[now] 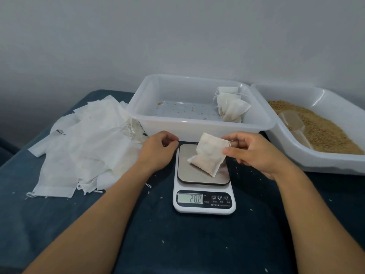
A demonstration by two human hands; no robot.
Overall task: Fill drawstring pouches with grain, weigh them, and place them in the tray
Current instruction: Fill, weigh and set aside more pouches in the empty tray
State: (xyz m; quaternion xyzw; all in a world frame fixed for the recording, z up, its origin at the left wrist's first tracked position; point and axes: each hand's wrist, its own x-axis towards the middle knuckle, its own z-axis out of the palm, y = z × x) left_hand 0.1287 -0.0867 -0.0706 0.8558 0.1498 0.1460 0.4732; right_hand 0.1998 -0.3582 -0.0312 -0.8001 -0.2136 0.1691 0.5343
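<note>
A filled cream drawstring pouch [207,155] leans on the steel platform of a white kitchen scale [203,200], whose display reads 28.2. My right hand [254,153] pinches the pouch's upper right edge between thumb and fingers. My left hand [158,151] hovers just left of the scale with fingers loosely curled and nothing in it. Behind the scale stands a white plastic tray [138,113] with several filled pouches [231,105] in its right corner and a few loose grains on its floor.
A heap of empty white pouches [83,147] lies on the dark blue cloth at the left. At the right, a second white tray [335,165] holds brown grain [325,131] and a clear scoop [294,125]. Stray grains dot the cloth.
</note>
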